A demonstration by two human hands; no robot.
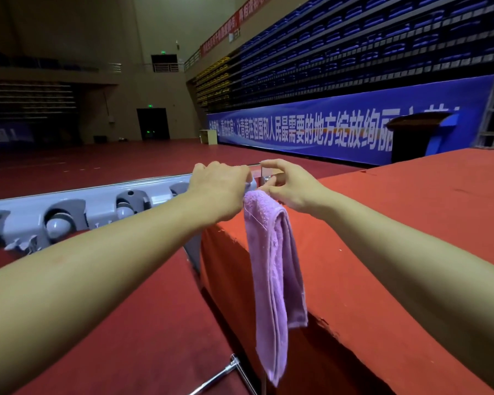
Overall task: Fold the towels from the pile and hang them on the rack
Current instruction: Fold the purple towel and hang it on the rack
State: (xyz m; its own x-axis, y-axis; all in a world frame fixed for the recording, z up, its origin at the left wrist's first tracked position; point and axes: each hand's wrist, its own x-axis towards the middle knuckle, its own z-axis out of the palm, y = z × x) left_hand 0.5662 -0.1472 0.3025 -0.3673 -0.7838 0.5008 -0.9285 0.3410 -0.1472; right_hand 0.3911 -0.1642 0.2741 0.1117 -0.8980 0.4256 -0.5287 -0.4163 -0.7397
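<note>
My left hand (217,186) and right hand (288,185) both pinch the top of the purple towel (271,269), so it hangs straight over what looks like the rack (258,171).

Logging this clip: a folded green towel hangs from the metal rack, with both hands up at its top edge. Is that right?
Not quite: the towel is purple, not green, as the head view shows. The rest stands: it is folded and hangs from the metal rack, with the left hand and right hand at its top edge.
</note>
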